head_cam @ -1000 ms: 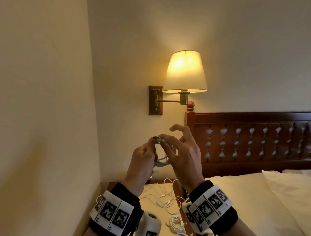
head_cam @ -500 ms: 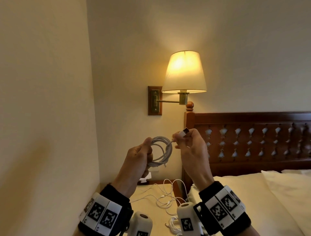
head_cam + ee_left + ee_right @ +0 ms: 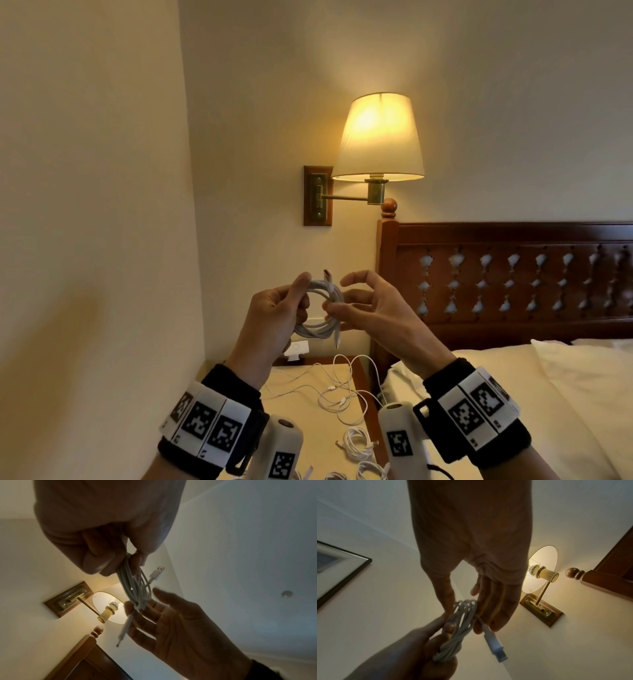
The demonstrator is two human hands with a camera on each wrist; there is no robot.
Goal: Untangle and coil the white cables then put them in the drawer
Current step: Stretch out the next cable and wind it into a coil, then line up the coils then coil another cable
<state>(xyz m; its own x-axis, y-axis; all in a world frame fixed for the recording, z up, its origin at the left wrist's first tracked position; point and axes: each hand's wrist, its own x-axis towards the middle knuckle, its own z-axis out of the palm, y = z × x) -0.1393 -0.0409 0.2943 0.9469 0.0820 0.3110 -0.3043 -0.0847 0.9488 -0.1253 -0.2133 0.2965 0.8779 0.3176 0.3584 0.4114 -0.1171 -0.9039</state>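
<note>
**Coil held up between both hands**

The left hand (image 3: pixel 274 315) is curled round the left side of the coil (image 3: pixel 320 313), thumb on top, holding it up in front of the wall; its fingers hide that part of the loops. The coil stands roughly upright, a ring facing the head camera. Its USB plug (image 3: pixel 327 274) sticks up above the top of the ring, and a thin connector (image 3: pixel 337 341) hangs down from the lower right.

The right hand (image 3: pixel 373 308) is open, fingers spread and relaxed, fingertips touching the coil's right side without closing on it.

Below, loose cables (image 3: pixel 339 390) lie tangled on the nightstand (image 3: pixel 294 407), partly hidden by the wrists and cut off at the bottom edge. To the right, the lamp (image 3: pixel 378 137) glows above the headboard (image 3: pixel 513 274).
</note>
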